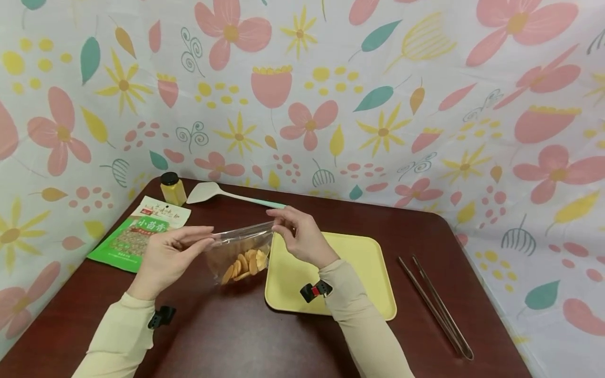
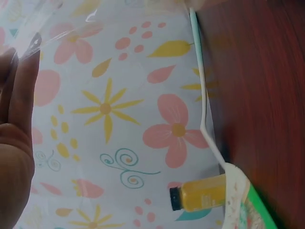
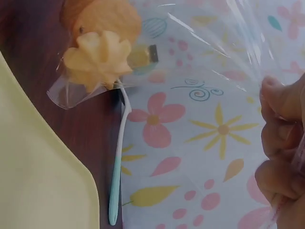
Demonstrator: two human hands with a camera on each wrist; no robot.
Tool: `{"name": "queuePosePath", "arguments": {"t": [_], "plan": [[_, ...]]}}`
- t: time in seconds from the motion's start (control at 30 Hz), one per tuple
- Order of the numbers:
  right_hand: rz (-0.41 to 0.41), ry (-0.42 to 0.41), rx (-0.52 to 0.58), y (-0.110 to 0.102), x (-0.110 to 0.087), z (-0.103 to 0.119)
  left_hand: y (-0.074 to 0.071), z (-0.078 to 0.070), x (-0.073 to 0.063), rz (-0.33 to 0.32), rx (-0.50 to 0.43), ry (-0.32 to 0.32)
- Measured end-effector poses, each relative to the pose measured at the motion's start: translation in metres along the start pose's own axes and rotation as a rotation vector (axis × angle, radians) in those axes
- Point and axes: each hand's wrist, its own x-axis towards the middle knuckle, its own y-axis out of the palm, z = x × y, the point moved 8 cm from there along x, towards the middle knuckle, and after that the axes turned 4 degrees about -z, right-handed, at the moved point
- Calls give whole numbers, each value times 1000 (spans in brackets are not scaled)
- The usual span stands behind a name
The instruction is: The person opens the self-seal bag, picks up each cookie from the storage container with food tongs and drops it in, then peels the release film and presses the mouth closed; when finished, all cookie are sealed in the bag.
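A clear plastic bag (image 1: 240, 236) hangs between my two hands over the dark table, left of the yellow tray (image 1: 361, 273). Cookies (image 1: 247, 263) lie along its bottom; the right wrist view shows a flower-shaped cookie (image 3: 97, 57) and rounder ones through the film. My left hand (image 1: 165, 257) pinches the bag's upper left corner between thumb and fingers. At the upper right corner, my right hand (image 1: 304, 236) grips the edge with curled fingers, its wrist above the tray. The bag's top edge is stretched nearly straight between them.
A green and white seasoning packet (image 1: 129, 239) lies left of my left hand. Behind it stand a black-lidded yellow jar (image 1: 173, 190) and a white spatula (image 1: 206, 192) with a mint handle. Metal tongs (image 1: 437, 310) lie right of the tray. A flowered cloth (image 1: 378, 105) rises behind the table.
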Motion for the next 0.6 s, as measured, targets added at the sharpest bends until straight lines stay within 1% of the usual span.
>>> {"name": "queuePosePath", "arguments": {"t": [0.07,0.17,0.27,0.4,0.47,0.53,0.6], "plan": [[-9,-19,-52,2,0,-2,-2,-2,-1,-34,53,31],[4,4,-91,5,-3,-3,-1,-2,-2,-61,101,50],[41,52,-92,11,-6,-7,3,-5,-2,-54,119,66],[94,111,-65,20,-7,-12,8,-16,-2,-40,157,101],[128,126,-72,26,-6,-13,8,-20,-2,-44,161,104],[158,128,-105,32,-3,-12,7,-18,-2,-53,165,107],[174,122,-148,37,0,-11,6,-11,-2,-58,150,105]]}}
